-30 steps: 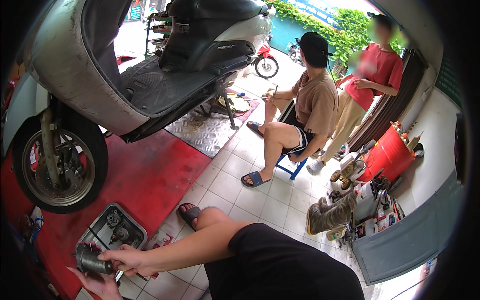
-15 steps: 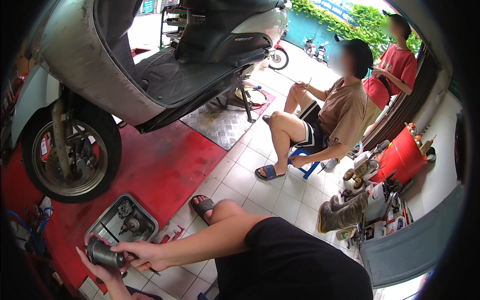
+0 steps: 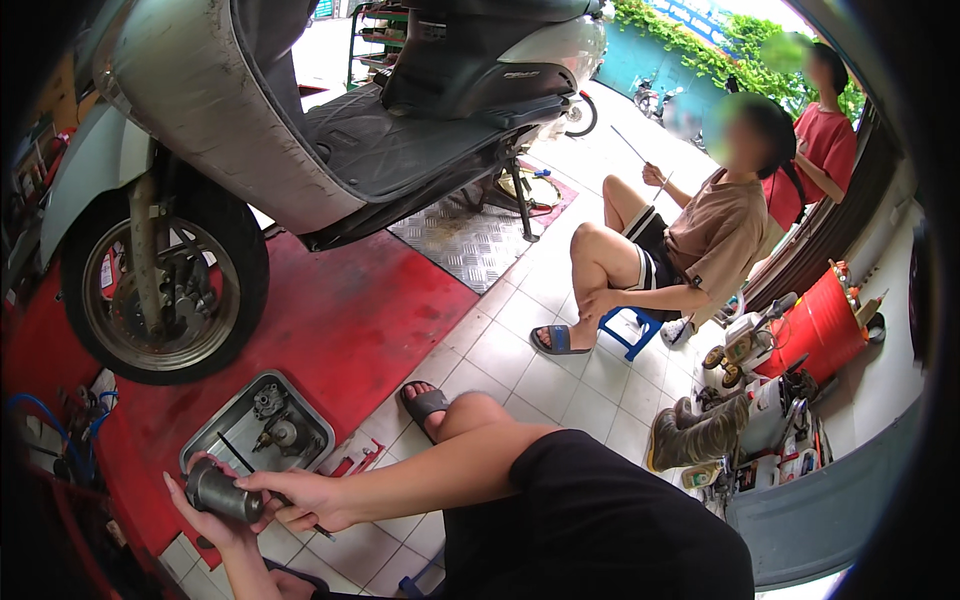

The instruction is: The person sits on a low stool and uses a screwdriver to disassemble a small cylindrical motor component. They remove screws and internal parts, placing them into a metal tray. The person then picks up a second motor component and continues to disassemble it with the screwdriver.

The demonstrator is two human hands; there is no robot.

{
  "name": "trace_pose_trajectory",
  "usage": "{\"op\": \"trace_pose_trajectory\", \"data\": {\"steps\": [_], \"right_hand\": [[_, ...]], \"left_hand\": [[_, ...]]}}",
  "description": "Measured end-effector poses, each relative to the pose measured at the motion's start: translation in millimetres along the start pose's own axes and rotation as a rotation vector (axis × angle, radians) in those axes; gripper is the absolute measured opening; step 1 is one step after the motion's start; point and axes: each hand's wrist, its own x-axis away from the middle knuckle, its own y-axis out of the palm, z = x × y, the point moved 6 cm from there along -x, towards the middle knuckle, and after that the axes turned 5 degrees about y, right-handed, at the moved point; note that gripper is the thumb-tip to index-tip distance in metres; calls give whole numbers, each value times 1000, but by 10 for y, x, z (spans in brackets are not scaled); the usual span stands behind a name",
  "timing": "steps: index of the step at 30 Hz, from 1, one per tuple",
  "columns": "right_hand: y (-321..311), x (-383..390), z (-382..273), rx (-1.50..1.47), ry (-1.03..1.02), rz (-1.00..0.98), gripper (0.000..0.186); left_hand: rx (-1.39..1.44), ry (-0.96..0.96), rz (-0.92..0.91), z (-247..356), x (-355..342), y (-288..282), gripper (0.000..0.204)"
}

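At the lower left, my left hand [image 3: 215,527] cups a dark grey metal cylinder [image 3: 222,492], its palm under and behind it. The cylinder is tilted and has a small stub on its narrower end. My right hand [image 3: 305,498] is closed around a thin dark rod [image 3: 236,452], with its thumb against the cylinder. One end of the rod points over the metal tray [image 3: 325,437]; the other comes out below my fingers. Inside the tray lie a small metal part [image 3: 268,402] and a rounder metal part with a shaft [image 3: 287,436].
A grey scooter [image 3: 230,130] stands on a red platform [image 3: 330,310], its front wheel [image 3: 165,290] beyond the tray. To the right, a person [image 3: 715,225] sits on a blue stool [image 3: 632,333]; another person [image 3: 825,150] stands behind. Boots [image 3: 695,432], bottles and a red drum [image 3: 820,325] line the right wall.
The whole view has shifted, so most of the scene sits farther right. Both my hands keep hold of the cylinder and rod. The seated person's lower hand has moved from the stool to the lower leg.
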Motion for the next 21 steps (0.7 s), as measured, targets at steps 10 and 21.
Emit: {"op": "trace_pose_trajectory", "data": {"steps": [10,21], "right_hand": [[-23,0,-24,-14,-2,34,44],[-82,30,-32,-20,13,18,41]], "left_hand": [[-49,31,-53,34,44,144,61],[-39,-36,-105,-12,59,123,54]]}}
